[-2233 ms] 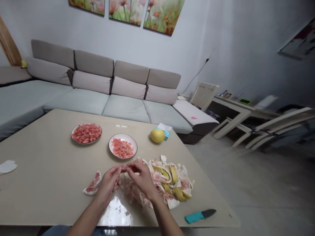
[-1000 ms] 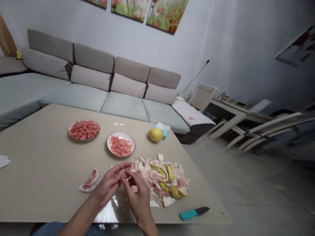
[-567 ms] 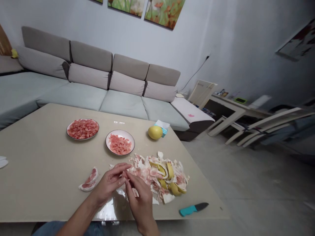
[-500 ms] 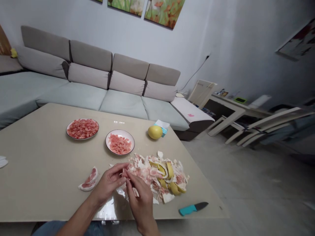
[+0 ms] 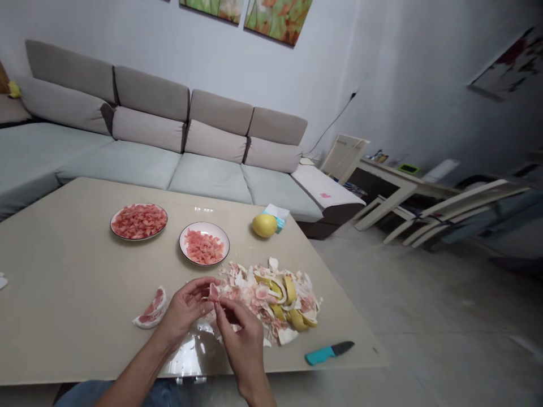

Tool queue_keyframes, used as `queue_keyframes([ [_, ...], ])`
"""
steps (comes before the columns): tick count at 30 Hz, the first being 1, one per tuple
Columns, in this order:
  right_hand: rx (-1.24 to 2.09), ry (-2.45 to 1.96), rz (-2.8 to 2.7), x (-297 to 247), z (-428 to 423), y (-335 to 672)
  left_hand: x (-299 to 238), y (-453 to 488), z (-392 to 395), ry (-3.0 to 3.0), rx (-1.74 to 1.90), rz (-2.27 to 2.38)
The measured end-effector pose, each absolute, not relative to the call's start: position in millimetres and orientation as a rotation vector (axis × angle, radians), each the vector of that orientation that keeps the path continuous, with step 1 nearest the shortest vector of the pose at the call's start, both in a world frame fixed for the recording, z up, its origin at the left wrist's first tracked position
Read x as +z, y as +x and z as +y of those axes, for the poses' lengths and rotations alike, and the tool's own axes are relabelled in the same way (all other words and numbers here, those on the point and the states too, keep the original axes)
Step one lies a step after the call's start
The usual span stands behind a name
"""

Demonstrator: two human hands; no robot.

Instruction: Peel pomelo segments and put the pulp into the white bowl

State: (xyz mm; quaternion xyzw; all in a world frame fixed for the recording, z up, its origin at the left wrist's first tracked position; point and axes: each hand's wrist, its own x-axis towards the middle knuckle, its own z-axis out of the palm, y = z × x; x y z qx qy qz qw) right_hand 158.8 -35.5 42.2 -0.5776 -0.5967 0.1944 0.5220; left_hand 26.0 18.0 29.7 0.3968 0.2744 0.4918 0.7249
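Between my two hands, above the table's near edge, is a small piece of pink pomelo flesh [image 5: 214,292]. The fingers of my left hand [image 5: 189,308] are closed on it from the left. My right hand [image 5: 241,333] pinches its lower right side with thumb and forefinger. Left of my left hand lie pomelo segments [image 5: 151,310] with white membrane on them. Just beyond my right hand spreads a heap of peel and membrane scraps [image 5: 271,299]. A plate [image 5: 217,232] partly filled with pink pulp stands past my hands, and a fuller plate [image 5: 113,230] sits farther left.
A knife [image 5: 330,353] with a teal handle lies near the table's right front corner. At the back right, a whole yellow pomelo [image 5: 263,225] rests against a tissue pack [image 5: 279,216]. A sofa [image 5: 212,178] runs along the table's far side.
My fingers have parted slightly around the pomelo piece, so more of it shows. The whole view has shifted a little; the plates, scraps and knife keep their places on the table.
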Motion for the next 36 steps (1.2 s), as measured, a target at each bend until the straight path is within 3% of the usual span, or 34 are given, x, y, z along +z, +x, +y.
queue_keyframes([
  [13, 0.515, -1.448, -1.431, 49.9, -28.6, 163.7, 20.1, 29.5, 19.1, 0.903, 1.165, 0.644],
  [27, 0.041, -1.442, -1.659, 47.4, -28.2, 164.1, 34.5, 29.9, 13.7, 0.554, 0.952, 0.614],
  [36, 0.304, -1.461, -1.596, 54.1, -26.0, 170.3, 27.6, 28.7, 14.3, 0.521, 0.909, 0.545],
])
